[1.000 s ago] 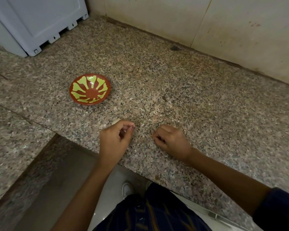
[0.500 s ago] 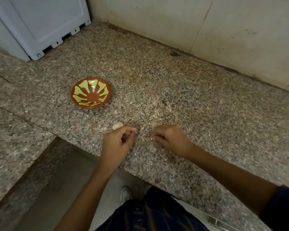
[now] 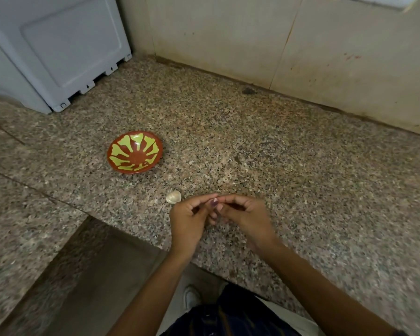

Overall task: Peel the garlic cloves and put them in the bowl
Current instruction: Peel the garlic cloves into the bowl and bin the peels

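A red bowl (image 3: 135,154) with yellow-green petal marks sits empty on the speckled granite counter, left of centre. One pale garlic clove (image 3: 173,197) lies on the counter between the bowl and my hands. My left hand (image 3: 188,221) and my right hand (image 3: 246,218) meet fingertip to fingertip just above the counter's front edge, right of that clove. Their curled fingers pinch a small garlic clove (image 3: 215,202) between them. It is mostly hidden by the fingers.
A pale grey plastic appliance (image 3: 58,52) stands at the back left corner. Tiled wall (image 3: 277,44) closes the back of the counter. The counter's front edge (image 3: 204,260) runs just under my wrists, with a lower granite ledge (image 3: 22,226) at the left.
My hands, apart and low on the counter before, have come together and lifted slightly. The loose clove beside my left hand has come into view. The camera has tilted up.
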